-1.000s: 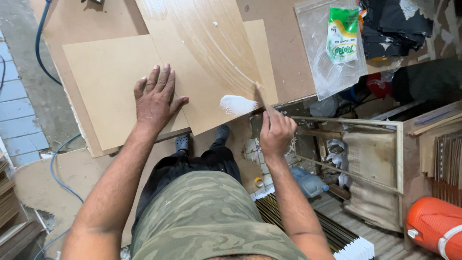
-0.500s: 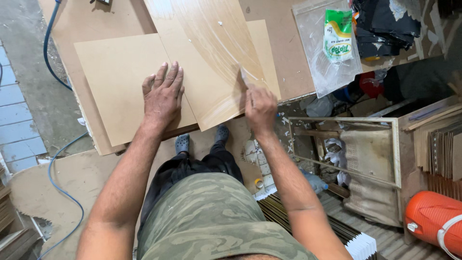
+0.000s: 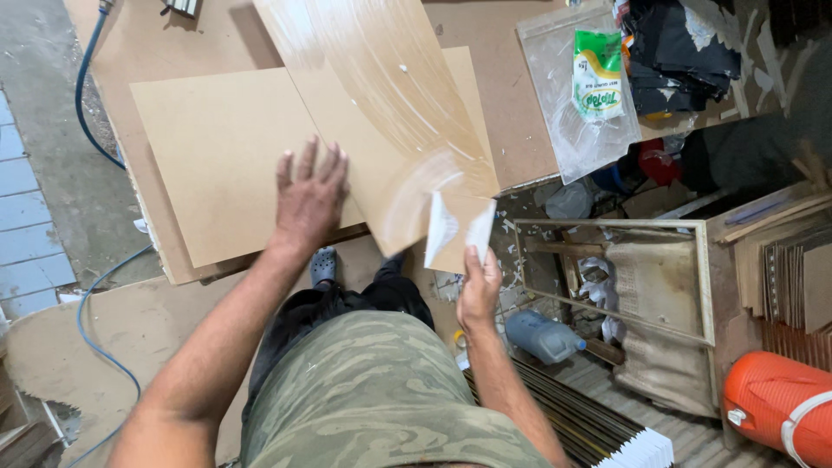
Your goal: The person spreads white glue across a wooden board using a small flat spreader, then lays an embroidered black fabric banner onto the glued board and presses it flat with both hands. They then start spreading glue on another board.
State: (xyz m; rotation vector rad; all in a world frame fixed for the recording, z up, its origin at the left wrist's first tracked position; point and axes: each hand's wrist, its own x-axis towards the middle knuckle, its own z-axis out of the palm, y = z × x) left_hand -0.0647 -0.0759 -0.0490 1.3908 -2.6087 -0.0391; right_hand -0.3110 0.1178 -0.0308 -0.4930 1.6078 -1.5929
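We noted the left hand [image 3: 309, 198] spread flat, fingers splayed, pressing on the brown board [image 3: 217, 156] near the bench's [image 3: 511, 104] front edge. The right hand [image 3: 478, 290] pinched the white scraper [image 3: 458, 227] at the glossy laminate sheet's [image 3: 381, 95] near corner, overhanging that edge. A clear plastic bag [image 3: 572, 95] lay toward the bench's right edge.

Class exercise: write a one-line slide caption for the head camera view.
Left hand presses a glue-streaked laminate sheet onto a fibreboard panel while the right hand holds a white spreader card.
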